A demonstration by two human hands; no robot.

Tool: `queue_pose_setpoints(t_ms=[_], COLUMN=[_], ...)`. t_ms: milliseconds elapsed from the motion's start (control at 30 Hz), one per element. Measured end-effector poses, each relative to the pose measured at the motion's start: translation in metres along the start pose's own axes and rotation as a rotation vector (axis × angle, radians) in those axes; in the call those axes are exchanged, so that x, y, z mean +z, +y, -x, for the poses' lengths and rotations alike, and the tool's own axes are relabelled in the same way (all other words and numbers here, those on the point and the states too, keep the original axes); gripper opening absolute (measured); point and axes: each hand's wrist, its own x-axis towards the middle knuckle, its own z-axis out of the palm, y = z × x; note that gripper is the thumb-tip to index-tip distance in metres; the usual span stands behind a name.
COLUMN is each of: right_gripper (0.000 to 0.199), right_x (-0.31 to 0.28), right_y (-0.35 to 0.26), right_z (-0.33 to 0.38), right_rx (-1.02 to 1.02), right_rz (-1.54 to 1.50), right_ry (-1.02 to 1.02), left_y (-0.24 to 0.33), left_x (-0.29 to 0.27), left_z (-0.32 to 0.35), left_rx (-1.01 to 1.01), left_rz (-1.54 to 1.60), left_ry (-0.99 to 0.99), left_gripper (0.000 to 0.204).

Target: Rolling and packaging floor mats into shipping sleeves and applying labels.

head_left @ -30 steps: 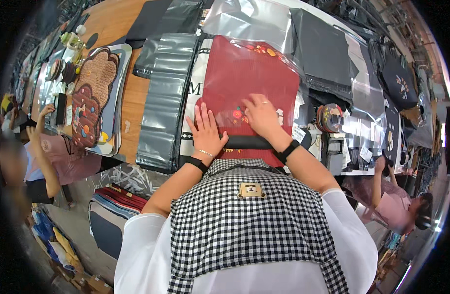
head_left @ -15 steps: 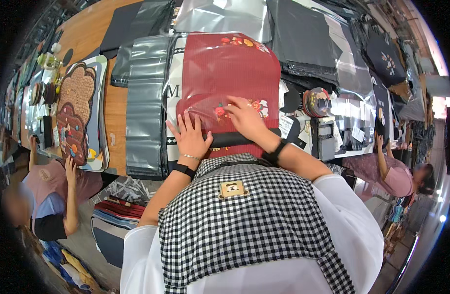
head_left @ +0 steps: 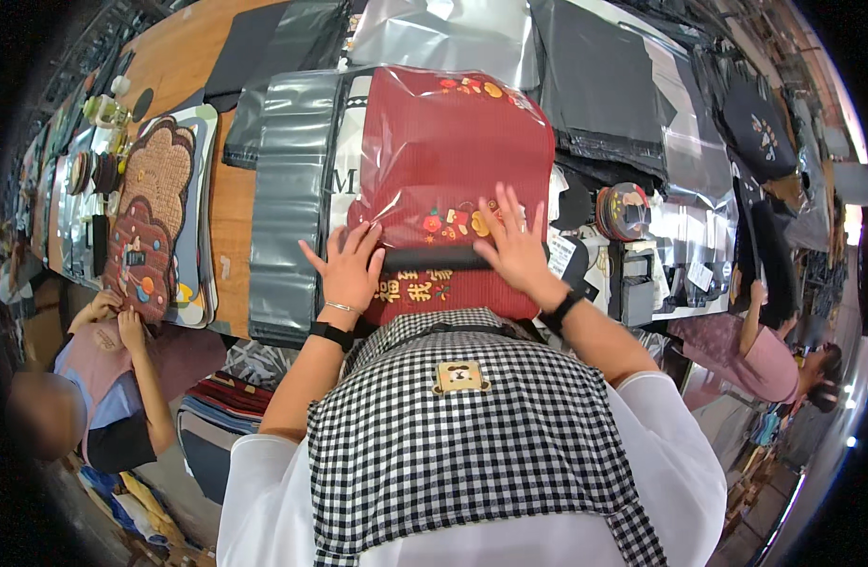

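We see both bare hands over a red ribbed mat (head_left: 458, 142) with printed flowers, lying at the middle of the wooden table (head_left: 234, 194), with clear plastic film spread over its top. Our left hand (head_left: 349, 272) is laid with fingers spread wide at the mat's lower left corner, beside a dark band (head_left: 434, 258) that crosses the near side. Our right hand (head_left: 519, 248) is spread wide too, fingers pointing up across the flowers at the lower right; neither hand grips anything, and we cannot tell how firmly the right palm presses. Nearer to us, between the dark band and our black-and-white checked apron (head_left: 462, 435), shows a red strip (head_left: 415, 286) with gold lettering. Just left of the mat lies a stack of grey plastic bags (head_left: 288, 208); farther left, brown flower-edged mats (head_left: 160, 170) lie on paler ones, with a co-worker's hands (head_left: 131, 326) at their near edge. To the right of the red mat, near it, we see a pile of round coasters (head_left: 629, 210) and, beyond, black bags (head_left: 599, 90).
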Motion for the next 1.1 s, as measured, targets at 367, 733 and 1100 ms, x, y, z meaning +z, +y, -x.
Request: queue_pose_setpoints(t_ms=[367, 733, 1100], right_gripper=[0.082, 0.069, 0.087], right_x=[-0.004, 0.008, -0.024], right_y=[-0.013, 0.017, -0.026], right_z=[-0.032, -0.115, 0.018], right_rx=[-0.041, -0.038, -0.171], right_rz=[-0.028, 0.073, -0.073], right_ry=[0.116, 0.111, -0.169], left_y=[0.004, 0.025, 0.024], left_x=[0.024, -0.007, -0.008], left_z=[-0.098, -0.136, -0.013], left_rx=[-0.012, 0.366, 0.473], left_rz=[-0.116, -0.006, 0.020], left_ry=[0.042, -0.002, -0.214], left_gripper=[0.077, 0.077, 0.071])
